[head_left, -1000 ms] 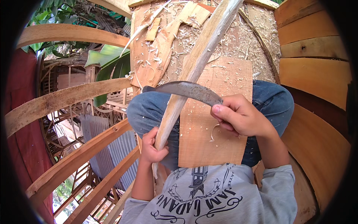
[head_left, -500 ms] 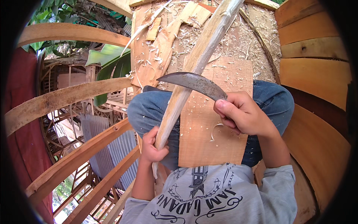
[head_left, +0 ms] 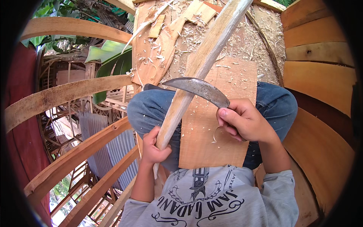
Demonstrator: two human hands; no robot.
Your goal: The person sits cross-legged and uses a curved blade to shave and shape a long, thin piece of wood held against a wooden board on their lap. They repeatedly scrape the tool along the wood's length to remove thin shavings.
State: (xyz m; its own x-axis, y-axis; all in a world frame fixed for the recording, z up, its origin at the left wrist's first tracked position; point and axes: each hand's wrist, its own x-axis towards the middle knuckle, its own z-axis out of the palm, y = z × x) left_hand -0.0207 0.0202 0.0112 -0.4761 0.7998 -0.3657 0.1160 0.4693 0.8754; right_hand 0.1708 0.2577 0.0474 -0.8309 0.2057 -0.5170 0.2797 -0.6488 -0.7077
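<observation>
My left hand (head_left: 155, 146) is closed round the lower end of a long pale wooden pole (head_left: 204, 60), which slants up and to the right away from me. In my right hand (head_left: 242, 120) is a sickle (head_left: 202, 89) with a curved, dark, stained blade; its handle is hidden in my fist. The blade lies across the pole, its tip pointing left past the wood. Below both, a flat wooden board (head_left: 215, 132) rests over my crossed legs, with a thin curled shaving on it near my right hand.
Wood shavings (head_left: 261, 45) cover the plank floor ahead, along with thin offcuts (head_left: 162, 49) and a dark curved strip (head_left: 264, 47). At my left are open wooden rails (head_left: 72, 90) with a drop beyond. A plank wall (head_left: 317, 89) stands close on my right.
My right hand and the sickle have shifted slightly down, toward me along the pole. My left hand keeps its grip at the lower end.
</observation>
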